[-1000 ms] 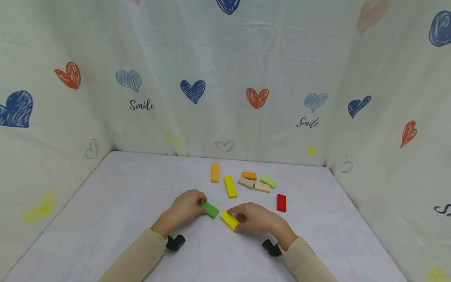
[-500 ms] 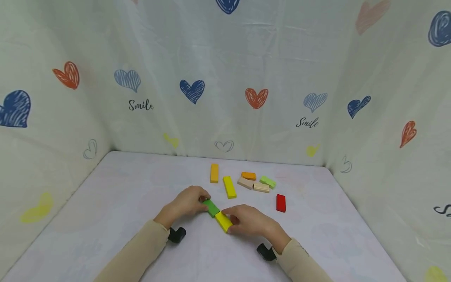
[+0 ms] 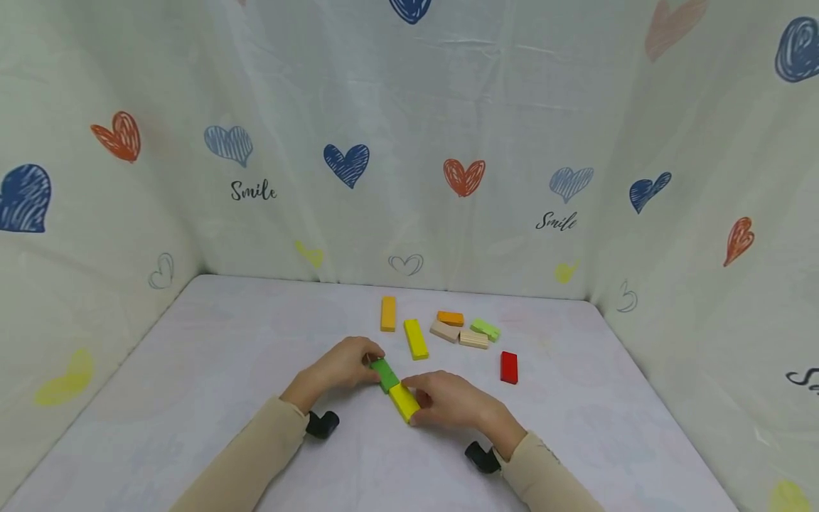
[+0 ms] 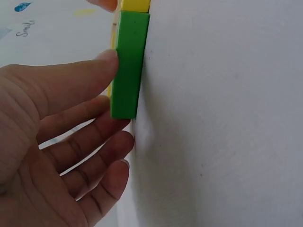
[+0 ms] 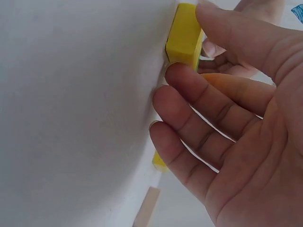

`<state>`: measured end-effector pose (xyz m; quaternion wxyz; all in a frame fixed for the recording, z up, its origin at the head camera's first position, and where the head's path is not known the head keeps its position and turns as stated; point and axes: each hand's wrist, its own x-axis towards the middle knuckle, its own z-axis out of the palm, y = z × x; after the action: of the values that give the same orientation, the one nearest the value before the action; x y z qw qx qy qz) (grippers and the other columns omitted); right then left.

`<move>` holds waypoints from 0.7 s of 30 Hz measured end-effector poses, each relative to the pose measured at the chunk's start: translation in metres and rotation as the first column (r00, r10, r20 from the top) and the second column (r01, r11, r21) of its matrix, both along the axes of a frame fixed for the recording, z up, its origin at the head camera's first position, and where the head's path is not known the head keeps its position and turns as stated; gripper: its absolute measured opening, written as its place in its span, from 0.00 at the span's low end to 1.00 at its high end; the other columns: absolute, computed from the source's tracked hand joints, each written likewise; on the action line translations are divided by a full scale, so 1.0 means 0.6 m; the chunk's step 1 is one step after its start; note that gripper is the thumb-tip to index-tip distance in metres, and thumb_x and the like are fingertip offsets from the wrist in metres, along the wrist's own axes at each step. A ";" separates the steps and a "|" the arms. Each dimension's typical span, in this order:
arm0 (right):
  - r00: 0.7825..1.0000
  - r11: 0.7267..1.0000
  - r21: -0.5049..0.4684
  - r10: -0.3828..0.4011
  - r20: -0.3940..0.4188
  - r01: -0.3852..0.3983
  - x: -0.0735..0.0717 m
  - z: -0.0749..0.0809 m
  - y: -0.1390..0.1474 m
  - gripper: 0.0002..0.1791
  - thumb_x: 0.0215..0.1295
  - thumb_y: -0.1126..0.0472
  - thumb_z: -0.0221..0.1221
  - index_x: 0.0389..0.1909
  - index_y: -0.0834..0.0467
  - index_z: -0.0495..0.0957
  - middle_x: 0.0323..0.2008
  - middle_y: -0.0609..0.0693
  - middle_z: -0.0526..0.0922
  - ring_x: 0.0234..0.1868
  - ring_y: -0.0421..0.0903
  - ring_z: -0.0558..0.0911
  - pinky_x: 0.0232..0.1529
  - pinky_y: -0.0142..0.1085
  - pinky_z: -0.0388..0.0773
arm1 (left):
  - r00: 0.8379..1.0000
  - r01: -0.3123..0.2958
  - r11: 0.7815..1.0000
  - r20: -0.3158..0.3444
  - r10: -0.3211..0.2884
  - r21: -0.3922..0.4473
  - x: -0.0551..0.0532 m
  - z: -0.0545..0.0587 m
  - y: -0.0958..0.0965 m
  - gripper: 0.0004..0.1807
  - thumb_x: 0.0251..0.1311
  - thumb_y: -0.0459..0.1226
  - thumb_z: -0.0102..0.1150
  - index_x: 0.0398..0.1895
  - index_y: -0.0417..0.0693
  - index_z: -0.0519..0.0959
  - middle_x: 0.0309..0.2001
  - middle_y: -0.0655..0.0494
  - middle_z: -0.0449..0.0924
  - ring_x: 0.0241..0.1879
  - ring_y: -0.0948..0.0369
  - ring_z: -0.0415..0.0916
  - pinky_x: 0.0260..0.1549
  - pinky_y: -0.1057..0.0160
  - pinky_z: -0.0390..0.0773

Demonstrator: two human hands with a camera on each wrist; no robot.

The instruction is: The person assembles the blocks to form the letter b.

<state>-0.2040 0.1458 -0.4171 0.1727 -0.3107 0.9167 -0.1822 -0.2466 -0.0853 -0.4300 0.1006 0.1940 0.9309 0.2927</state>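
My left hand (image 3: 343, 366) pinches a green block (image 3: 385, 374) between thumb and fingers on the white tabletop. In the left wrist view the thumb presses the side of the green block (image 4: 129, 66), and the lower fingers lie loosely curved beneath it. My right hand (image 3: 452, 400) pinches a yellow block (image 3: 404, 402), its thumb at the near end and forefinger at the far end. The two blocks meet end to end in a slanting line. The right wrist view has the yellow block (image 5: 183, 35) at thumb and fingers, with the left hand behind it.
Beyond the hands lie a second yellow block (image 3: 416, 339), an amber block (image 3: 388, 313), an orange block (image 3: 451, 318), plain wooden blocks (image 3: 473, 339) and a light green block (image 3: 485, 329). A red block (image 3: 509, 368) lies to the right. A heart-printed curtain (image 3: 409, 213) encloses the table.
My right hand has slid the yellow block left until its end meets the green block. The left hand has shifted slightly up and right, turning the green block into line.
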 end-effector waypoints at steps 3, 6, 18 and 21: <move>1.000 1.000 -0.012 -0.010 0.014 0.010 -0.003 -0.001 0.004 0.31 0.55 0.49 0.68 0.61 0.50 0.74 0.28 0.35 0.75 0.33 0.36 0.73 0.36 0.28 0.74 | 1.000 -0.021 1.000 0.004 0.021 -0.002 0.002 -0.002 0.000 0.20 0.49 0.39 0.72 0.47 0.45 0.81 0.36 0.60 0.78 0.37 0.61 0.71 0.43 0.59 0.75; 1.000 1.000 -0.022 -0.013 0.027 0.014 -0.006 -0.003 0.005 0.30 0.56 0.50 0.68 0.60 0.50 0.74 0.29 0.36 0.76 0.33 0.36 0.73 0.37 0.28 0.74 | 1.000 -0.030 0.999 0.000 0.030 -0.021 0.005 -0.002 0.002 0.19 0.50 0.40 0.72 0.45 0.46 0.81 0.35 0.60 0.77 0.37 0.61 0.71 0.43 0.60 0.75; 1.000 1.000 -0.006 -0.012 -0.005 0.012 -0.004 -0.008 -0.008 0.27 0.56 0.48 0.68 0.56 0.52 0.77 0.25 0.37 0.74 0.30 0.36 0.72 0.32 0.28 0.71 | 0.999 0.036 0.999 -0.022 -0.036 -0.031 -0.007 0.001 0.009 0.18 0.48 0.39 0.73 0.43 0.47 0.82 0.34 0.61 0.77 0.35 0.61 0.70 0.40 0.60 0.74; 1.000 1.000 0.001 -0.022 -0.011 0.022 -0.002 -0.008 -0.012 0.25 0.55 0.47 0.68 0.53 0.52 0.78 0.22 0.38 0.73 0.28 0.36 0.71 0.29 0.28 0.70 | 0.998 0.060 0.998 -0.011 -0.060 -0.023 -0.013 0.002 0.010 0.17 0.48 0.38 0.73 0.43 0.47 0.82 0.34 0.62 0.77 0.35 0.61 0.70 0.39 0.61 0.74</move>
<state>-0.2049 0.1387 -0.4220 0.1656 -0.3015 0.9212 -0.1819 -0.2545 -0.0793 -0.4288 0.1064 0.2225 0.9284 0.2779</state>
